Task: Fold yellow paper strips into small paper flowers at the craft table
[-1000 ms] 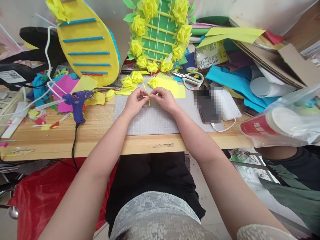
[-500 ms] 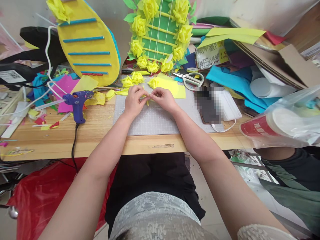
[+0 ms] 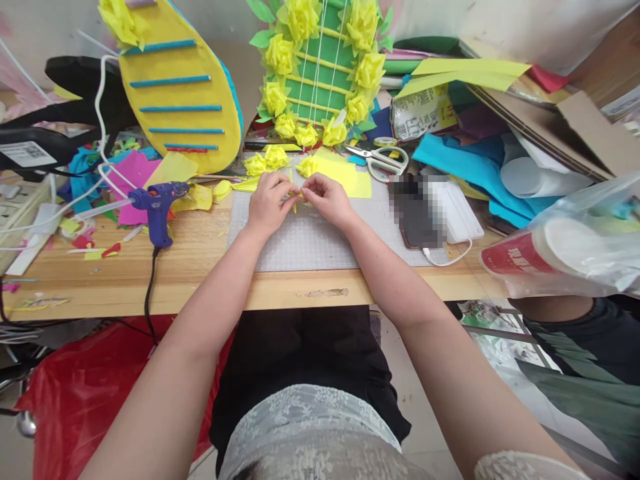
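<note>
My left hand point(image 3: 270, 201) and my right hand point(image 3: 326, 199) meet fingertip to fingertip over the grey cutting mat point(image 3: 310, 247). Both are closed in a pinch on a small strip of yellow paper point(image 3: 294, 207), mostly hidden by the fingers. Just beyond the hands lie yellow paper roses point(image 3: 275, 157) and a yellow paper sheet point(image 3: 356, 180). Left of my left hand is a twisted yellow paper piece point(image 3: 223, 190).
A blue glue gun point(image 3: 159, 207) stands at left, its cord over the table edge. Scissors point(image 3: 385, 160), a phone point(image 3: 417, 213) and a bagged cup point(image 3: 525, 257) are at right. Behind stand a yellow cut-out point(image 3: 185, 97) and a green rose-trimmed panel point(image 3: 320, 73).
The hands keep almost the same place and pinch; only slight finger movement shows. The whole view has shifted a little.
</note>
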A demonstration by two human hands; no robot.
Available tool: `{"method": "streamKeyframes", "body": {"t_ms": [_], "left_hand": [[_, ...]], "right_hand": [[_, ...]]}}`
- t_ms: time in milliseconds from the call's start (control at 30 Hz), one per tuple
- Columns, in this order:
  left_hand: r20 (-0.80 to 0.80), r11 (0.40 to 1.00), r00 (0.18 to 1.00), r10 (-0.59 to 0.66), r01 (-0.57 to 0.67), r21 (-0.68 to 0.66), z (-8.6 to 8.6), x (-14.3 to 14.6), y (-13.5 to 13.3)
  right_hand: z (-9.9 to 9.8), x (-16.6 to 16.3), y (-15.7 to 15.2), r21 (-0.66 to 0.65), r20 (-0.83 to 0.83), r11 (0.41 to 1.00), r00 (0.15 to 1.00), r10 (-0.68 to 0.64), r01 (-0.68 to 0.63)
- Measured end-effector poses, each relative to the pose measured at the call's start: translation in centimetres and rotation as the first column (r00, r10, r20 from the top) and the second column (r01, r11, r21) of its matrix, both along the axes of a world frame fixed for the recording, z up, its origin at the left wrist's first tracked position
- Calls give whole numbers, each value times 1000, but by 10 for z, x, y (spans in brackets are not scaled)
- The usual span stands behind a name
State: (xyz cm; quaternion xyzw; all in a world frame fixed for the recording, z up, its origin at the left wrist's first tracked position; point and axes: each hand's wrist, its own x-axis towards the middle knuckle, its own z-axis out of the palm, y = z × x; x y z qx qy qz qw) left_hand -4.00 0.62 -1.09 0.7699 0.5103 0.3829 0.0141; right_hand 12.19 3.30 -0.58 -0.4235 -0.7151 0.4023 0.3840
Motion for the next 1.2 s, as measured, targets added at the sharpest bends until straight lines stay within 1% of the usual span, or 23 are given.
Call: {"method": "streamKeyframes", "body": {"t_ms": [133,267,433,500,567,633,667,700,733,800,867,900,967,1033,1100,1200], "left_hand": [[-10,1000,1000,-10,10,-20,2,0,-1],[-3,998,1000,-12,12,-57,3,0,-1],[-25,999,999,-30,29,-29,4,0,-1],[-34,1000,999,-26,26,-5,3,1,-1],[-22,1000,1000,-9,10,18,3,1,-1],[-4,999,1000,5,-5,44,2,2,-2],[1,998,1000,9,-9,60,2,2,-2],[-1,997,1000,11,-11,77,2,2,-2],[-6,996,1000,10,-10,94,2,3,-2],[-23,992,1000,11,-8,127,2,3,-2],[-46,988,999,16,-9,156,2,5,-2],[-57,986,998,20,-10,167,2,5,-2],[-71,985,997,33,-21,172,2,5,-1],[-74,988,996,52,-41,150,2,5,0],[-73,992,995,70,-62,108,2,5,0],[-98,998,993,63,-62,5,3,5,-1]], "right_hand": [[0,1,0,9,-24,1000,1000,-12,12],[0,2,-1,21,0,1000,1000,-2,2],[3,1,-6,26,32,1000,999,0,-1],[6,2,-6,21,9,998,998,-55,55],[9,5,-3,1,-69,985,983,-171,172],[14,9,1,-82,-170,956,941,-293,283],[16,11,3,-159,-204,940,922,-330,302],[18,13,4,-250,-229,925,911,-343,285],[21,15,4,-347,-251,908,910,-330,234],[27,17,0,-512,-309,857,919,-244,55],[33,16,-6,-605,-372,787,917,-143,-122],[35,15,-9,-634,-387,754,915,-118,-171],[37,11,-14,-662,-400,728,905,-146,-175],[35,6,-15,-671,-398,731,893,-212,-126],[30,3,-14,-660,-390,746,889,-240,-88],[21,0,-9,-602,-361,798,902,-236,-32]]}}
